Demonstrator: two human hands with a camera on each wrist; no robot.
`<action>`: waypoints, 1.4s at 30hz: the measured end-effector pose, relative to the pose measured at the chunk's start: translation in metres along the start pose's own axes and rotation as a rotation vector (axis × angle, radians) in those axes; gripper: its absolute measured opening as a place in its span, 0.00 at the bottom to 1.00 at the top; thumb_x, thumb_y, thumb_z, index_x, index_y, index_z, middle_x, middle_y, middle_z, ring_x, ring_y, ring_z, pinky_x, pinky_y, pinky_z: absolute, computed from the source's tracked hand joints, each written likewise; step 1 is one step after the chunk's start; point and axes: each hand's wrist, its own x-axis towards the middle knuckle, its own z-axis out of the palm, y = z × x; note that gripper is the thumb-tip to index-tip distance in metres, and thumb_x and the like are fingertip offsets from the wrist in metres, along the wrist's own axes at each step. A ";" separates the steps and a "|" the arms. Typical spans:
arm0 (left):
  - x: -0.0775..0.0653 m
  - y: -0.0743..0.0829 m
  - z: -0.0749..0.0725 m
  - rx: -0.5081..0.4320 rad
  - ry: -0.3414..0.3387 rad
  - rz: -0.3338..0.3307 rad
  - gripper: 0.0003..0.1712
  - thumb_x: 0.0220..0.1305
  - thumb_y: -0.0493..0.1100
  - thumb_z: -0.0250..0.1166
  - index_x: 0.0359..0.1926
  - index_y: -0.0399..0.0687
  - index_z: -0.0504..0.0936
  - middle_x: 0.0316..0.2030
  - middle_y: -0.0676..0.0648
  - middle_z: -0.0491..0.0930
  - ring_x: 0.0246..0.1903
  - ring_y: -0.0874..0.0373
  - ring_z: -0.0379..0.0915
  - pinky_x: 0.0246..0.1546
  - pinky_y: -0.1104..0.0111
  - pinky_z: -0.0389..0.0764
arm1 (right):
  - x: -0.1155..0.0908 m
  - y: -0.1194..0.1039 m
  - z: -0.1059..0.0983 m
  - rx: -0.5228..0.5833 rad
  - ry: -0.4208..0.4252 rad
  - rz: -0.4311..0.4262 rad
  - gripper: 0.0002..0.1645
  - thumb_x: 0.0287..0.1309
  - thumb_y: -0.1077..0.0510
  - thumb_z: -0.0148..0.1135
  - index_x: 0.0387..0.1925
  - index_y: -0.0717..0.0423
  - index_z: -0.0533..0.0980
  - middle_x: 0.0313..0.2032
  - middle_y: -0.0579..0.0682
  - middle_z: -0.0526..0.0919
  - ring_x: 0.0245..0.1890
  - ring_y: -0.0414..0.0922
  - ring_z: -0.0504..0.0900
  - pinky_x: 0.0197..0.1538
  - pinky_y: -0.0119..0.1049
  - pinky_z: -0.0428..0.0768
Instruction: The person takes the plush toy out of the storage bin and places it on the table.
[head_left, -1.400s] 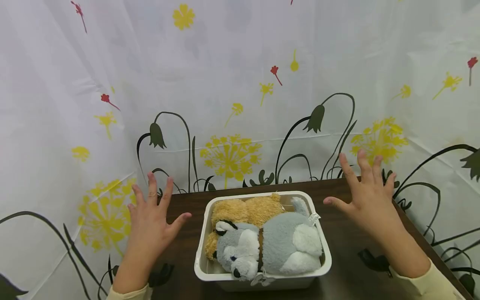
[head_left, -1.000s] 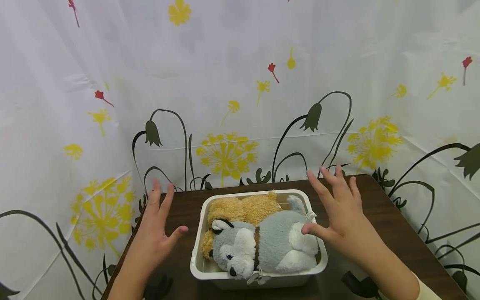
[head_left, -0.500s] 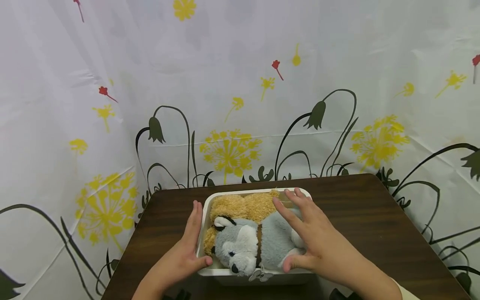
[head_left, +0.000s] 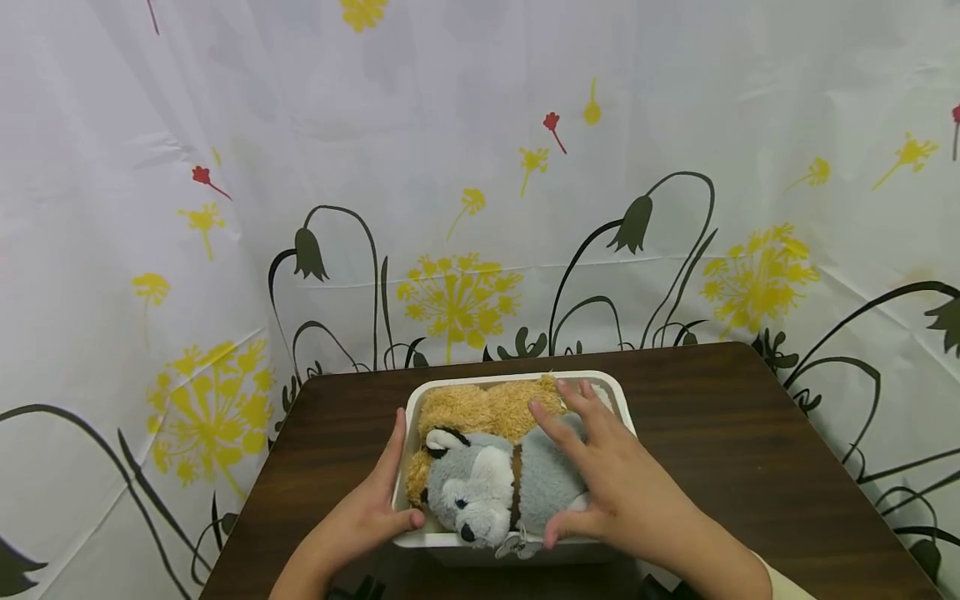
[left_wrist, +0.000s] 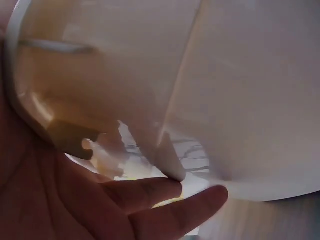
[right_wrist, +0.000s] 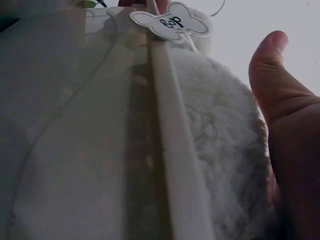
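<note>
Inward from the sides have come the left hand (head_left: 366, 510), straight-fingered along the white tub (head_left: 442, 540), seemingly steadying it, and the right hand (head_left: 622, 479), spread over the grey plush dog (head_left: 498, 483) inside, lower centre, apparently matching its bulk.

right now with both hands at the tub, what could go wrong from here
The tag lies at the front rim of the white tub, so it might snag if the grey plush dog is lifted. The golden plush is partly covered by the dog, so it could get dragged along. The left hand is at the tub's left side and the right hand over the dog, so an uneven push might slide the tub.
</note>
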 end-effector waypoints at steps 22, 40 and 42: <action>-0.003 -0.004 0.001 -0.211 -0.052 -0.058 0.68 0.60 0.64 0.70 0.81 0.64 0.27 0.81 0.37 0.34 0.74 0.34 0.47 0.61 0.77 0.66 | 0.001 -0.001 0.002 -0.130 -0.151 0.111 0.67 0.34 0.07 0.53 0.77 0.24 0.54 0.70 0.44 0.67 0.64 0.49 0.67 0.57 0.60 0.70; -0.004 -0.009 -0.004 -0.288 -0.154 -0.142 0.73 0.58 0.38 0.73 0.79 0.72 0.22 0.81 0.39 0.30 0.67 0.40 0.63 0.52 0.70 0.79 | -0.004 0.001 0.007 -0.121 -0.143 0.120 0.72 0.30 0.06 0.53 0.78 0.28 0.54 0.72 0.47 0.65 0.69 0.52 0.66 0.56 0.63 0.73; -0.004 -0.009 -0.003 -0.338 -0.157 -0.151 0.73 0.59 0.37 0.73 0.79 0.74 0.22 0.80 0.38 0.29 0.66 0.38 0.63 0.51 0.69 0.80 | -0.004 0.001 0.008 -0.121 -0.120 0.124 0.70 0.31 0.06 0.53 0.77 0.28 0.56 0.71 0.47 0.67 0.67 0.49 0.67 0.55 0.60 0.73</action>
